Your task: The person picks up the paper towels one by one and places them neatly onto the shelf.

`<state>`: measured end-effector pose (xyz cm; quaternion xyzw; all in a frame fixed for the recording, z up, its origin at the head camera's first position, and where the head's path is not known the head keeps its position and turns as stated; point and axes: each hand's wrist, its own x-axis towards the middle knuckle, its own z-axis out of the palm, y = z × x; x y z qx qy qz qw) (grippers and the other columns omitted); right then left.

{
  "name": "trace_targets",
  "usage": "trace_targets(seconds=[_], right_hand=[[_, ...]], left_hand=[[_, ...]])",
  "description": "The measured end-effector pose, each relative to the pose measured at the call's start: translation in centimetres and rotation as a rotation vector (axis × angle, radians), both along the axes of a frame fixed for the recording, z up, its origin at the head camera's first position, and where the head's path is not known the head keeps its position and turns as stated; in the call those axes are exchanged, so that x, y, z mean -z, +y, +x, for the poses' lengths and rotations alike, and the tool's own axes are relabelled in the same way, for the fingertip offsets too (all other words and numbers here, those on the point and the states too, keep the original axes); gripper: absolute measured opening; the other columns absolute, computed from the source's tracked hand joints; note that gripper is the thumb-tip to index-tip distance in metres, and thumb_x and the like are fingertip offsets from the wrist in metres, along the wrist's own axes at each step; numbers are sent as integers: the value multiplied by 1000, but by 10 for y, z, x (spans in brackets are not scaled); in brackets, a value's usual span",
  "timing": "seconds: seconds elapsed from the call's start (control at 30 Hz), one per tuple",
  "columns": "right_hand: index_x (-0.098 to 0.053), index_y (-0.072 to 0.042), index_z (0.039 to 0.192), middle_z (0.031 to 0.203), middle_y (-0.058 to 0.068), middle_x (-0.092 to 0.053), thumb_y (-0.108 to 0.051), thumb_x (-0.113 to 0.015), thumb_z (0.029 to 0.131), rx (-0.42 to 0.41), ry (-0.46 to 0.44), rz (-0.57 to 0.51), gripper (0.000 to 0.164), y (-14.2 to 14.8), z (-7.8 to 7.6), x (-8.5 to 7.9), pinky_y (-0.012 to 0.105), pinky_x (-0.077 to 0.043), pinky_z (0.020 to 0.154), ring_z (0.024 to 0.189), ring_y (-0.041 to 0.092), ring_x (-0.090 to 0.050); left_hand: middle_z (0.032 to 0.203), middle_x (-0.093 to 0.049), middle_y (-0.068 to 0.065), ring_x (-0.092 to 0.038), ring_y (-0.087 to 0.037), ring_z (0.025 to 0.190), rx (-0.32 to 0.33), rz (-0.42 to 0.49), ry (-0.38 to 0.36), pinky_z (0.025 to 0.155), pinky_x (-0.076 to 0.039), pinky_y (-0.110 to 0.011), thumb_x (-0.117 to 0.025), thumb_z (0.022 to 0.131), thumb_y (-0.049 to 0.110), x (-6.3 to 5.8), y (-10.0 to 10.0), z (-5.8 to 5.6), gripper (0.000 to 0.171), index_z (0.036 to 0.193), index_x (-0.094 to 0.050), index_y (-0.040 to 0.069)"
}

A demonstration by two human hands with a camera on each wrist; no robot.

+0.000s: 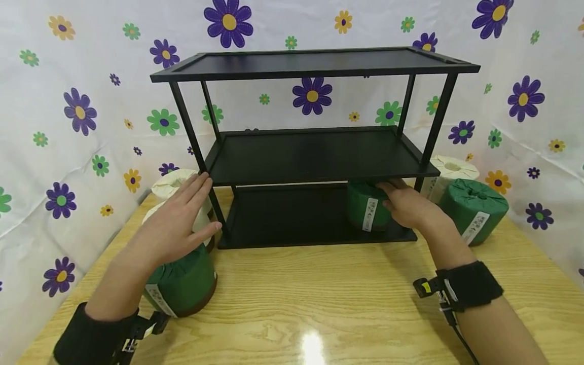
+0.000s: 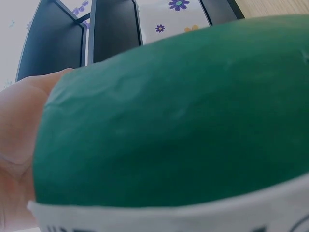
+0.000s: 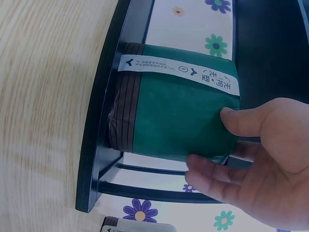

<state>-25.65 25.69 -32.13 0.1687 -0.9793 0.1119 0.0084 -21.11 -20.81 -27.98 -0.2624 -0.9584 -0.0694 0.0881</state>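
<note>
A green paper-wrapped toilet roll with a white label strip and brown striped base stands on the bottom shelf of a black rack, at its right end. My right hand grips this roll near its top; in the right wrist view the thumb lies on the green paper, with the fingers at its side. My left hand has straight fingers, their tips at the rack's left front post. Under that hand, a second green-wrapped roll stands on the table and fills most of the left wrist view.
Cream-wrapped rolls stand at the rack's left side, partly hidden by my left hand. Right of the rack are another green-wrapped roll and a cream one. The middle shelf overhangs the right hand. A flowered cloth hangs behind.
</note>
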Motion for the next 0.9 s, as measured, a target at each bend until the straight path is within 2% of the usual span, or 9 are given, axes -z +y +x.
trace_targets(seconds=[0.17, 0.27, 0.63, 0.9], right_hand=[[-43, 1, 148, 156, 32, -27, -10, -51, 103, 13, 63, 44, 47, 0, 1, 0, 69, -14, 118, 147, 49, -20], [-46, 1, 146, 155, 32, -30, -10, -52, 102, 9, 94, 64, 45, 0, 0, 0, 68, -8, 119, 148, 50, -17], [-48, 2, 142, 152, 30, -36, -10, -56, 101, -17, 129, 43, 44, 0, 0, 3, 64, -24, 118, 145, 49, -25], [-51, -2, 142, 152, 28, -38, -12, -56, 101, 21, 117, 54, 43, -2, 0, 1, 74, -32, 106, 142, 52, -30]], left_hand=[[166, -11, -22, -9, -40, 154, 3, 4, 10, 119, -24, -60, -63, 97, 40, 1, 0, 0, 87, 158, -17, -2], [166, -11, -22, -9, -40, 154, 9, 8, 17, 119, -24, -60, -63, 97, 40, 1, 0, 1, 87, 158, -17, -3], [166, -10, -22, -9, -40, 154, 1, 5, 1, 119, -23, -60, -64, 97, 39, -1, 2, 0, 88, 158, -16, -2], [166, -10, -22, -9, -40, 154, -6, -1, 10, 119, -23, -60, -64, 96, 39, 0, 2, 0, 88, 158, -17, -2]])
